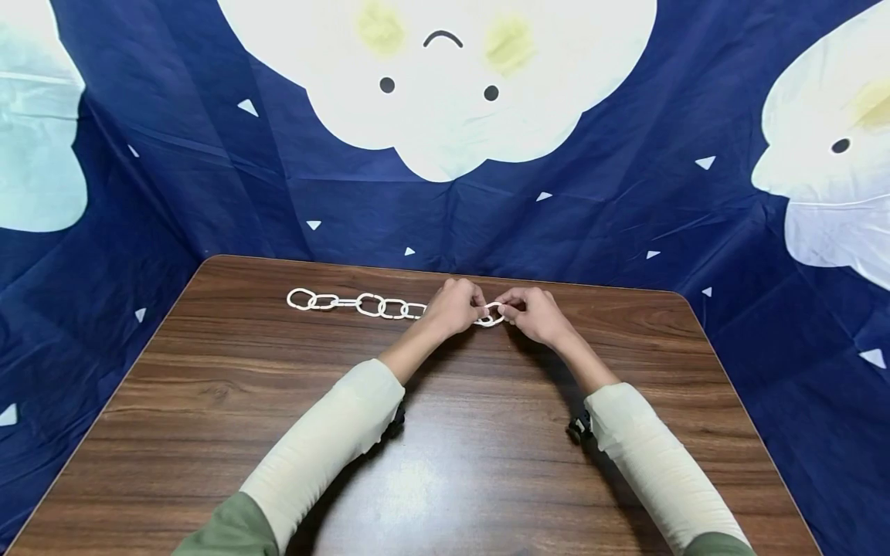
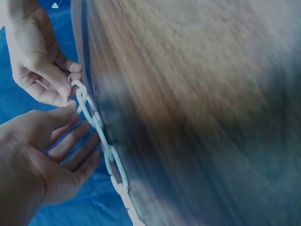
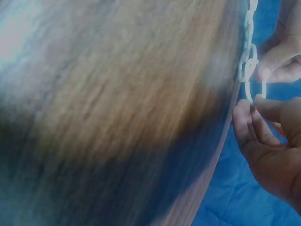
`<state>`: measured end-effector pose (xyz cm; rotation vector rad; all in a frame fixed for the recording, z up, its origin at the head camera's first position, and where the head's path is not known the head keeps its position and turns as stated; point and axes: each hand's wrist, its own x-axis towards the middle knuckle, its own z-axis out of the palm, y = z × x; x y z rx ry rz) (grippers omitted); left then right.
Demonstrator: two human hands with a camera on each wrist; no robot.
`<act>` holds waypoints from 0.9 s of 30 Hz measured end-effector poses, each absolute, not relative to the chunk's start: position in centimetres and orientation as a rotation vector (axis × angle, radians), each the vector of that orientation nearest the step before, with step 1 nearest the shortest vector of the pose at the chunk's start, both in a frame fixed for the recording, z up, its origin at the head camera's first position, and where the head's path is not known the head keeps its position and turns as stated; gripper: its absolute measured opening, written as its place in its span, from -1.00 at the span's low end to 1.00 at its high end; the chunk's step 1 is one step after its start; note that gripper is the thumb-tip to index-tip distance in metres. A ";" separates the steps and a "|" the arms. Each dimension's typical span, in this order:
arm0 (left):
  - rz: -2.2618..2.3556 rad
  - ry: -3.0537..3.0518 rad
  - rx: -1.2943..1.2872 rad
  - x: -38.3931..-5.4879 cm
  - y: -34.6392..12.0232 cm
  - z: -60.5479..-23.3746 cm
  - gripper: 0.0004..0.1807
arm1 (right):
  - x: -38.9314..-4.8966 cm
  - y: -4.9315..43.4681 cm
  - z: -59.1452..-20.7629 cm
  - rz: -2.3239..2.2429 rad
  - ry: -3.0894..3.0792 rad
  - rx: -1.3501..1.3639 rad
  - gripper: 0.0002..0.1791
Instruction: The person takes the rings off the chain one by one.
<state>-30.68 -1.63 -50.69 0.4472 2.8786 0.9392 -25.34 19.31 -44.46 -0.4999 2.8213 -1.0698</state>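
A white chain of several oval links (image 1: pixel 370 305) lies in a line along the far part of the table, running left from my hands. My right hand (image 1: pixel 534 313) pinches the end link (image 3: pixel 255 89) between thumb and fingers at its right end. From the other side, my left hand (image 1: pixel 455 305) has its thumb and finger on the same link. In the left wrist view, the left hand's (image 2: pixel 51 155) other fingers spread loosely beside the chain (image 2: pixel 107 146). Part of the chain is hidden behind the left hand in the head view.
The brown wood-grain table (image 1: pixel 445 432) ends just beyond the chain at its far edge. A dark blue cloth (image 1: pixel 445 224) with white cloud prints hangs behind and at both sides. Dark wrist devices (image 1: pixel 579 426) show near the sleeves.
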 end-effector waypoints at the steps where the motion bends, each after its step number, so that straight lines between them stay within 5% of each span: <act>1: 0.947 2.881 0.447 -30.9 -1.8 -50.8 -0.85 | -25.2 19.1 -44.2 -1.069 2.822 -0.497 -0.83; 11: 1.095 2.887 0.517 -31.2 -3.2 -50.9 -0.83 | -25.0 18.3 -43.6 -1.069 2.832 -0.512 -0.84; 21: 1.240 2.843 0.594 -26.3 -4.0 -44.1 -0.86 | -25.0 17.9 -43.1 -1.112 2.859 -0.602 -0.82; 27: 1.243 2.860 0.612 -27.5 -4.5 -45.2 -0.86 | -25.2 17.6 -42.8 -1.101 2.886 -0.651 -0.82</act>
